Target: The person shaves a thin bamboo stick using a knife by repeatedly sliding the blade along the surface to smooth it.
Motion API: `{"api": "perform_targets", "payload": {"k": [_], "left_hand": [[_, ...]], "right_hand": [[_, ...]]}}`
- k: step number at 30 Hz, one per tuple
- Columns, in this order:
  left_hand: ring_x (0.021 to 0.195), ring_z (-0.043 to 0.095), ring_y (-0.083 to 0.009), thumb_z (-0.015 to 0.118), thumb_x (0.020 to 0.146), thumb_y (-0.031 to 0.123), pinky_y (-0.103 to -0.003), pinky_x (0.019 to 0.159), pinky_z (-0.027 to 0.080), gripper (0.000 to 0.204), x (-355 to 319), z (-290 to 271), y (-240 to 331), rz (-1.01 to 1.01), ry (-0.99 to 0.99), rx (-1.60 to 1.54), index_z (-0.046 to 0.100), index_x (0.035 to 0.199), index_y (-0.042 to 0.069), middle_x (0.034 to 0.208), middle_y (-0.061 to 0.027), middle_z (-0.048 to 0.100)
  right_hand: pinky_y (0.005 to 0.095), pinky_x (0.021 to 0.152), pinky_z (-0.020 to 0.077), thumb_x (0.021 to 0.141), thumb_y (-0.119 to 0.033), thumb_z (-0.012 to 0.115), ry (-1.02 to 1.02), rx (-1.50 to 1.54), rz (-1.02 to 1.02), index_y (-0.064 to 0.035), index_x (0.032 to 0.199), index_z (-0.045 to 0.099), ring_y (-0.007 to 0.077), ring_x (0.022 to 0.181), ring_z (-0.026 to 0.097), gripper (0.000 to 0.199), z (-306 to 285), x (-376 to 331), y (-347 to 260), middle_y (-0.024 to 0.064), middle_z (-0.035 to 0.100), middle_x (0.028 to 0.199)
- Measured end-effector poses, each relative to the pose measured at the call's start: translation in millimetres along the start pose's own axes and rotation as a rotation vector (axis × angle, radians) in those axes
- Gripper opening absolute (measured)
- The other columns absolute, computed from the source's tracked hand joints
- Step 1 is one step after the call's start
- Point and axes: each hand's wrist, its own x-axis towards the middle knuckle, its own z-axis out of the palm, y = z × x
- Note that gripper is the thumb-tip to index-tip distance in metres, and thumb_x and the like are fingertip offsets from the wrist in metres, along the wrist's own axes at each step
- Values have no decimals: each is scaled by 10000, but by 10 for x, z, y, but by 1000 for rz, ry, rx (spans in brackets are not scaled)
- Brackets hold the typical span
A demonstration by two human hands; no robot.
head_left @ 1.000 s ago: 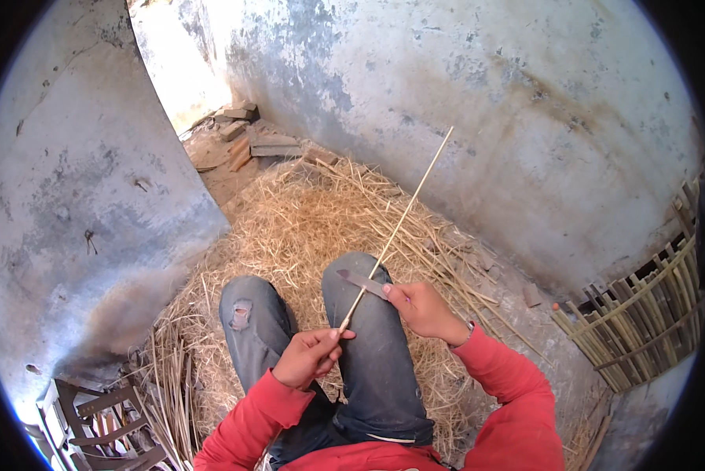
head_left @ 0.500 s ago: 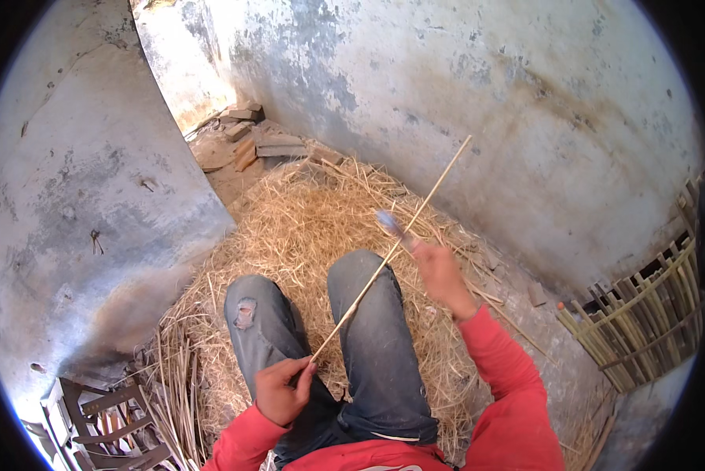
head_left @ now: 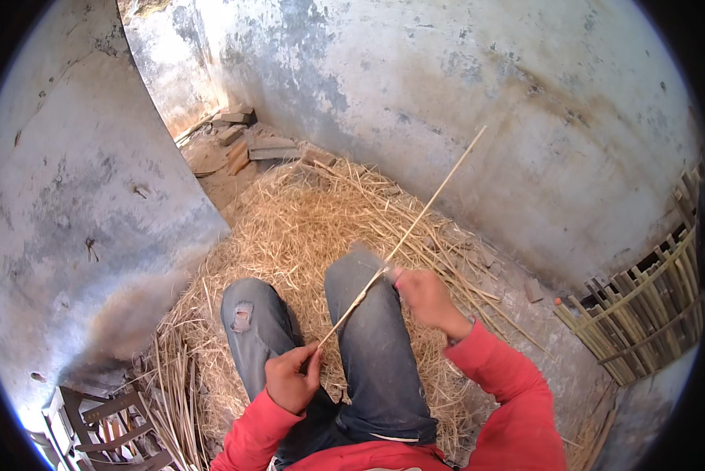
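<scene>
A long, thin, pale bamboo stick (head_left: 430, 206) slants across my right thigh, its far end up toward the wall on the right. Its near end is pinched between the thumb and fingers of my left hand (head_left: 292, 380), close above my lap. My right hand (head_left: 428, 300) is closed around a knife (head_left: 362, 250), whose blade is smeared by motion and lies against or very near the stick's middle, above my right knee. A small sliver seems to stand off the stick just below the blade.
Loose straw and shavings (head_left: 289, 224) cover the floor around my legs. Long thin strips (head_left: 175, 385) lie at the left beside a dark slatted frame (head_left: 117, 432). A slatted bamboo basket (head_left: 643, 322) stands right. Bricks (head_left: 272, 149) lie beyond, between worn walls.
My right hand has drawn the knife down along the stick toward me and slightly left. My left hand has shifted slightly right and up, still pinching the stick's near end.
</scene>
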Motion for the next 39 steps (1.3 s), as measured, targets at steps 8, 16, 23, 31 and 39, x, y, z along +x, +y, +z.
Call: {"api": "perform_targets", "payload": {"k": [8,16,23,31,39], "left_hand": [[619,722,-228,763,888,5,-308,584,535,124,15,5,-35,10,36,8,775,1008,-26,768,-181,732],[609,708,-272,770,876,-9,-333,570,528,127,1,33,-52,85,53,59,770,1002,-28,759,-180,715],[640,703,-311,773,842,-56,-367,568,535,222,72,85,-115,302,119,184,751,1057,-2,782,-165,715],[616,693,-303,783,840,-46,-362,553,526,218,62,96,-134,284,129,162,755,1050,4,756,-163,706],[587,700,-261,773,870,-15,-325,554,523,144,102,88,-57,160,112,69,775,1014,-19,729,-171,709]], "right_hand": [[331,507,339,1098,-399,519,-234,175,140,-44,669,558,142,482,393,558,115,-32,-178,26,437,522],[300,439,272,1113,-401,498,-325,732,568,-106,655,476,79,455,308,545,-49,158,-164,-52,395,553],[317,448,325,1097,-359,535,297,-78,-246,-48,681,556,128,439,405,519,251,182,-66,16,459,528],[389,509,374,1084,-264,548,160,-89,-60,17,797,640,162,514,450,412,-1,281,-12,129,501,579],[387,533,380,1096,-329,517,64,40,-137,16,731,605,163,522,424,510,116,225,-104,106,465,550]]}}
